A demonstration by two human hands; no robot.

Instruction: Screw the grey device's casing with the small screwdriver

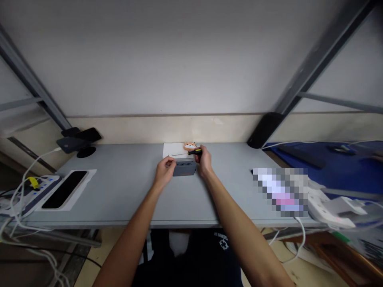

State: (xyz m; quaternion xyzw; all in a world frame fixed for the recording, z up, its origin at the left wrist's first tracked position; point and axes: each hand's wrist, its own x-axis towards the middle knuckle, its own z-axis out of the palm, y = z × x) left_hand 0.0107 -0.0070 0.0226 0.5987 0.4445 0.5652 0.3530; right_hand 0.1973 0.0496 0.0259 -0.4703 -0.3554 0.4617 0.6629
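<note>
Grey desk [125, 191] against a plain white wall, pretty sparse setup. Going left to right: a dark phone [64, 189] is laid on paper at the lower left, then the small grey box [184, 168] at mid-frame is pinched at its left end by the left hand [164, 170]. A yellow-and-black screwdriver [195, 152] is gripped in the right hand [204, 161], held just above the box's right end. Honestly, the box could get shoved sideways if the tip slips, since it's only steadied on one side.

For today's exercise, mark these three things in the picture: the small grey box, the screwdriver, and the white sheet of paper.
grey box [184, 168], head view, its front face.
screwdriver [195, 151], head view, its black-and-yellow handle.
white sheet of paper [172, 150], head view, its bare left half.
</note>
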